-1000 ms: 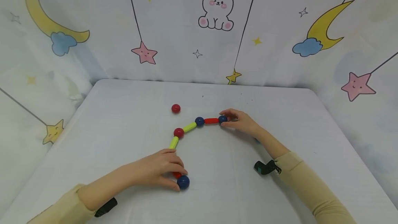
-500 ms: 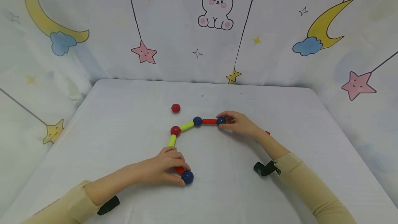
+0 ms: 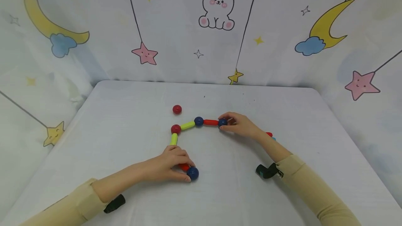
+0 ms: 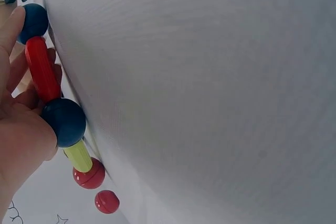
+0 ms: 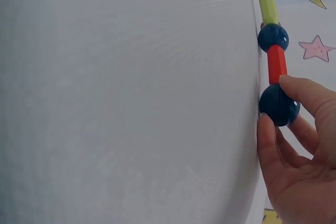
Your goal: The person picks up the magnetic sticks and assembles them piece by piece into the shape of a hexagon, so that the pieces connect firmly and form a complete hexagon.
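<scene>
A bent chain of balls and sticks lies on the table. My right hand [image 3: 240,124] pinches the dark blue ball [image 3: 222,123] at its far right end. From there a red stick [image 3: 210,122], a second blue ball [image 3: 199,121], a lime stick [image 3: 187,125] and a red ball [image 3: 176,129] follow leftward. Another lime stick [image 3: 174,138] runs down under my left hand [image 3: 171,165]. The left wrist view shows a blue ball [image 4: 64,123] there, joined to a red stick [image 4: 43,69]. My left thumb and fingers hold the blue ball [image 3: 193,173] at the near end.
A loose red ball [image 3: 177,109] sits behind the chain on the white table [image 3: 132,114]. Behind my right forearm a red piece [image 3: 269,134] partly shows, with a bit of blue beside it. A printed cloth [image 3: 176,27] hangs at the back.
My left hand has moved right and slightly away from me with the near end of the chain. The red ball in the chain has shifted up and left. My right hand has moved slightly left.
</scene>
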Tool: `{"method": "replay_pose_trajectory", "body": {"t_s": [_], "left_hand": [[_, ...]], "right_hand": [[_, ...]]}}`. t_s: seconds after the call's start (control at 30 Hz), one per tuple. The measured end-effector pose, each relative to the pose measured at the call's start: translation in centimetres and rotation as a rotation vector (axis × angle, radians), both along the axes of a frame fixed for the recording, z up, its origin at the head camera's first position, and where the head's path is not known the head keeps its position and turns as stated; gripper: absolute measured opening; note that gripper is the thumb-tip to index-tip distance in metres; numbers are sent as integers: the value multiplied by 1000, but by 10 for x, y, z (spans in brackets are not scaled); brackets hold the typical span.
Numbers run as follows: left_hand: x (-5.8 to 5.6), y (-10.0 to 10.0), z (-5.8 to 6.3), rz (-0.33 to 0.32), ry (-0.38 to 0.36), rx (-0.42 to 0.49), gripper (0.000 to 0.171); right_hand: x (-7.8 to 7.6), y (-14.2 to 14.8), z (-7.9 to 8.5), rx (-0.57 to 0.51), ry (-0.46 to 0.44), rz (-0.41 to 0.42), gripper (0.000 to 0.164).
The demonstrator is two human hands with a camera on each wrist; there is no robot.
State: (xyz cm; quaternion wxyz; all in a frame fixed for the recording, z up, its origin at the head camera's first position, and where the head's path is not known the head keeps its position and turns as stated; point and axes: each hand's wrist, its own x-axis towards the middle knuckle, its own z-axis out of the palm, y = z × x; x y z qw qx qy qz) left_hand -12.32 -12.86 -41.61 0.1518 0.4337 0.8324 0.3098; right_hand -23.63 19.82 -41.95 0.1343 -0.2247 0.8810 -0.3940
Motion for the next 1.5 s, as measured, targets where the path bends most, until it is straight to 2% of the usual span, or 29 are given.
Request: {"method": "replay_pose_trajectory", "body": {"t_s": [0.17,0.53,0.87,1.03,1.07,1.23,1.4,1.5], "left_hand": [[-1,3,1,-12,14,12,36],[-2,6,2,10,-43,-24,37],[-3,7,1,2,-26,-18,37],[-3,10,7,16,-31,-68,41],[-4,12,8,25,-39,-75,43],[-20,31,20,71,-56,-41,48],[-51,58,31,125,54,2,40],[-72,73,33,166,84,5,40]], "right_hand": [[-1,-2,0,-1,-3,-5,38],[-2,-4,0,14,-25,-49,39],[-1,-3,-2,3,-27,-49,41],[0,-3,-3,-1,-32,-49,42],[3,-5,2,-3,-39,-48,42],[2,-2,1,-13,-47,-38,44],[-3,1,-7,-19,-37,-30,45],[-3,2,-6,-31,-37,-29,46]]}}
